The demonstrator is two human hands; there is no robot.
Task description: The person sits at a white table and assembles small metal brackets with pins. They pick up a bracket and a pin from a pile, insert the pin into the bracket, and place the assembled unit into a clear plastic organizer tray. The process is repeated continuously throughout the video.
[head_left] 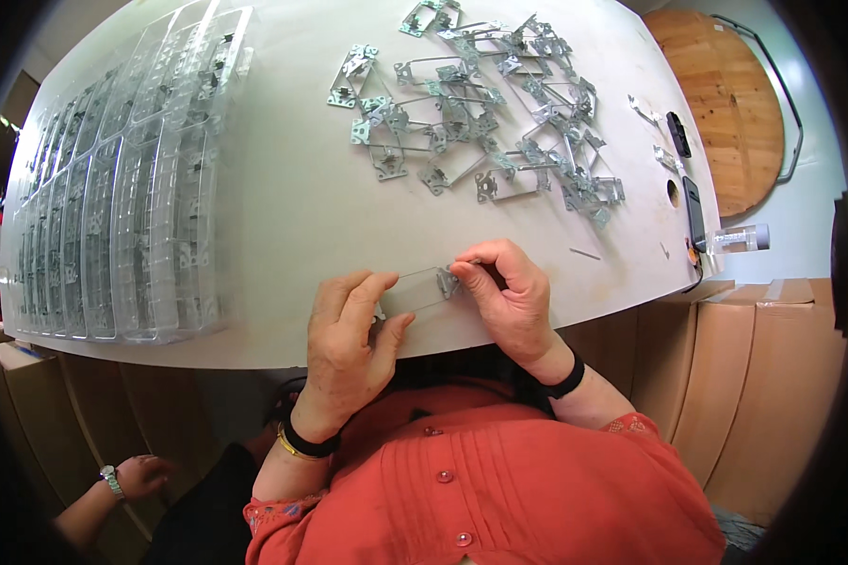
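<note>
Near the table's front edge, my two hands hold a small metal bracket frame (449, 282) between them. Two thin parallel rods join its ends. My left hand (344, 334) is closed on the left end, which is mostly hidden behind the fingers. At the other end, the thumb and forefinger of my right hand (509, 297) pinch the frame beside its silvery plate; any small part between those fingertips is too hidden to name. Beyond my hands, a loose heap of similar metal bracket frames (457, 113) spreads over the far middle of the table.
Stacked clear plastic trays (113, 151) with metal parts cover the left side. A loose rod (585, 253) lies right of my hands. On the right edge are a phone (693, 213) and clear bottle (740, 239); cardboard boxes (773, 377) stand below. Another person's hand (143, 476) is lower left.
</note>
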